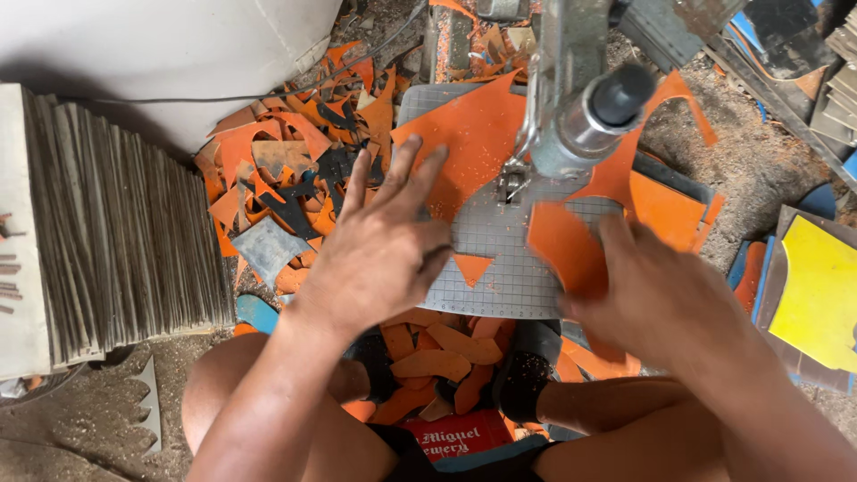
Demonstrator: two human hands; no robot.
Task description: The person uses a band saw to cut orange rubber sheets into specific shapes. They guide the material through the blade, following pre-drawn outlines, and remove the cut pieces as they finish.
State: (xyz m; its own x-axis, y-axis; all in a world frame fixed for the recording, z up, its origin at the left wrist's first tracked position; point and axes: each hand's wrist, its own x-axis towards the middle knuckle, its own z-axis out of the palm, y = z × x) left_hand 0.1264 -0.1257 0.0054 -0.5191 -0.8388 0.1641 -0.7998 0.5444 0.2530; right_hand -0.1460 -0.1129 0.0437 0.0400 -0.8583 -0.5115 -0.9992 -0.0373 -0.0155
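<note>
View from above of a person sitting on the ground at a small cutting machine. The left hand [379, 241] lies flat and spread, fingers open, holding nothing; it rests near the left edge of the grey gridded table [500, 268], beside a large orange sheet [469, 143] that lies on the table and runs up under the blade [511, 183]. The right hand [647, 295], slightly blurred, has its fingers on an orange cut piece [562, 245] at the table's right side — whether it pinches or only presses the piece cannot be told.

The sheets look thin, light and bendy, likely rubber or foam; pressing flat well back from the blade looks the safest hold. A small orange triangle [472, 266] lies loose on the table, between the hands.

Room is tight — the machine's arm [585, 98] hangs over the table, a pile of orange and black scraps [295, 170] lies to the left, and a stack of grey boards [116, 223] stands further left. A yellow sheet [821, 286] lies at the far right.
</note>
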